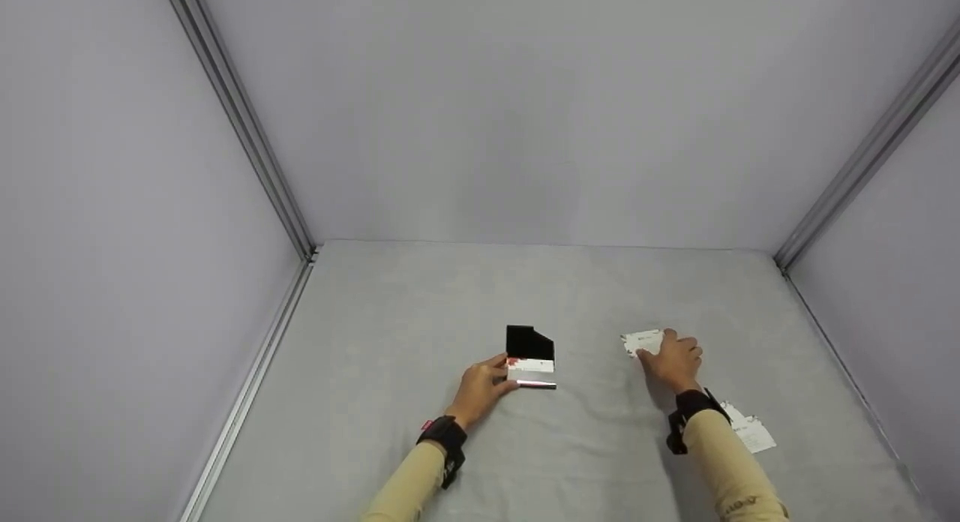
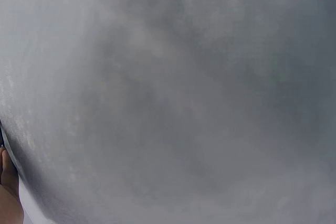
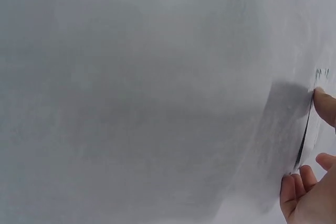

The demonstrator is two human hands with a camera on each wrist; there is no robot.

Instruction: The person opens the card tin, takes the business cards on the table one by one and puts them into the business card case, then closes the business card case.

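Observation:
A small card case (image 1: 530, 357) lies open on the grey cloth, with a black lid raised at the back, a white and red card face below it and a silvery front edge. My left hand (image 1: 501, 373) holds the case at its left side, thumb above and fingers below. Further right, my right hand (image 1: 658, 347) pinches a white card (image 1: 640, 342) with small print. In the right wrist view this white card (image 3: 310, 124) is tipped up on edge above its shadow, between my thumb (image 3: 326, 104) and fingers (image 3: 298, 184). The left wrist view shows only cloth and a sliver of finger (image 2: 7, 184).
More white cards (image 1: 750, 430) lie beside my right forearm. Grey walls with metal corner rails (image 1: 247, 139) close in the table on the left, back and right. The grey cloth (image 1: 420, 297) covers the whole surface.

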